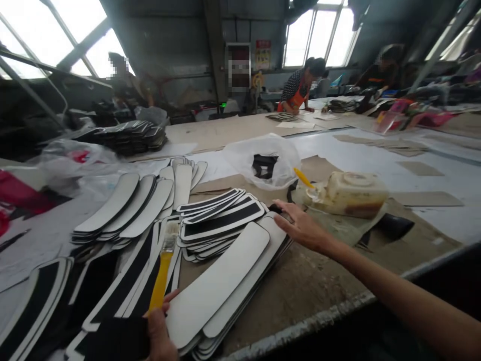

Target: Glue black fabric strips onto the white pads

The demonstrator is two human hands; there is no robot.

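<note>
My left hand (161,331), at the bottom, is closed round the yellow handle of a paintbrush (161,278), whose pale bristles point away from me. Beside it lies a stack of curved white panels (221,286). At the far end of that stack is my right hand (304,228), fingers stretched out and apart; whether they touch the panels is hard to tell. Just beyond the stack are curved pieces with black centres and white borders (223,218). More of these black-centred strips (131,281) spread out left of the brush.
A stained plastic container (355,193) lies on the right, near another yellow handle (303,177). Behind are a clear plastic bag (240,155) and, at left, more white panels (108,203). The table edge (319,321) runs along the right front. A person in an orange apron (295,100) works farther back.
</note>
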